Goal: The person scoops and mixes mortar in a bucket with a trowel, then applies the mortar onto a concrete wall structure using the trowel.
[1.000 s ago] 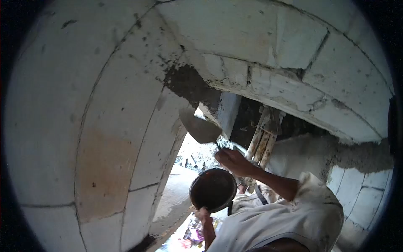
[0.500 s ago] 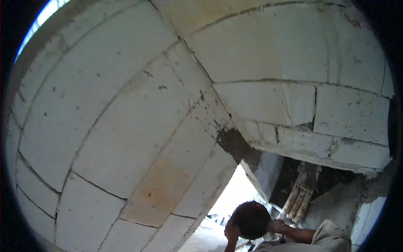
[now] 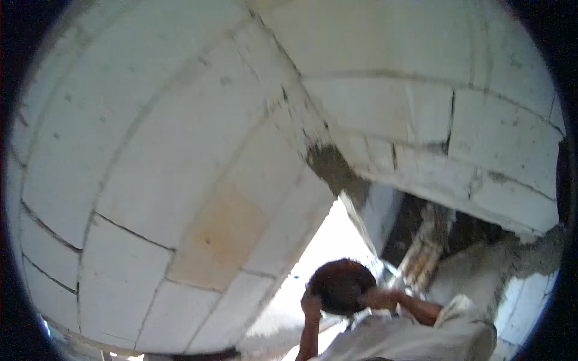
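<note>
Neither my left hand nor my right hand is in view. Low in the picture, right of centre, stands another person in a pale shirt (image 3: 415,337). The dark, rounded top of that person's head (image 3: 342,286) is toward me. Both of that person's hands are raised to it: one hand (image 3: 310,305) at the left side, the other hand (image 3: 379,298) at the right, blurred. Whether those fingers hold anything I cannot tell.
Pale block walls (image 3: 144,180) with dark joints fill most of the view and meet at a corner. Dark grey mortar (image 3: 334,165) is smeared there. Below it a bright opening (image 3: 313,253) shows. Rough poles (image 3: 421,262) lean in a dark gap at the right.
My view has tilted, so the walls and opening sit higher in the picture. The person appears higher and slightly further left, more of the shirt shows, and the right-side hand now overlaps the head.
</note>
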Tool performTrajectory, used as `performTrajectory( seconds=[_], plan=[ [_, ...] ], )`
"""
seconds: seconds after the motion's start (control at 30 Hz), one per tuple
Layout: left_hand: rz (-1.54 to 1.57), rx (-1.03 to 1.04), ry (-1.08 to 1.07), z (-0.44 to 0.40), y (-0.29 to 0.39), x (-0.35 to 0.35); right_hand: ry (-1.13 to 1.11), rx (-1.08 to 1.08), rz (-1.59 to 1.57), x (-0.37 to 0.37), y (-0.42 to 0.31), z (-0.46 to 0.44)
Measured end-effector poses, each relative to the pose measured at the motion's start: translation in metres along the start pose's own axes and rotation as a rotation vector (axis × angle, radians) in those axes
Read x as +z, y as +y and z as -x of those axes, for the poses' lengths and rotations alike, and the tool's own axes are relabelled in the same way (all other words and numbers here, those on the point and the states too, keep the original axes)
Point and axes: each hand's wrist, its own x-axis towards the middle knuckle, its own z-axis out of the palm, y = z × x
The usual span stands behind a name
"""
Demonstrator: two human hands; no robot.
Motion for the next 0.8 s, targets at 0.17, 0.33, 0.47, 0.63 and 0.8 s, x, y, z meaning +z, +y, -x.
performTrajectory(
  seconds=[0.17, 0.33, 0.47, 0.63, 0.8],
  plan=[
    [0.707, -0.15, 0.083, 0.009, 0.026, 0.013, 0.15, 0.184, -0.386, 0.011, -0.015, 0.004],
    [0.772, -0.226, 0.041, -0.004, 0.01, 0.013, 0.142, 0.145, -0.861, 0.017, -0.038, 0.023],
    [0.739, -0.271, 0.052, -0.013, 0.007, 0.023, 0.195, -0.002, -1.221, 0.018, -0.063, 0.047],
    [0.667, -0.126, -0.006, -0.006, -0.009, 0.016, 1.052, -0.575, -0.876, 0.005, -0.154, 0.108],
    [0.568, -0.118, 0.066, 0.013, 0.002, 0.0, 1.823, -0.679, -0.563, -0.047, -0.173, 0.101]
  ],
)
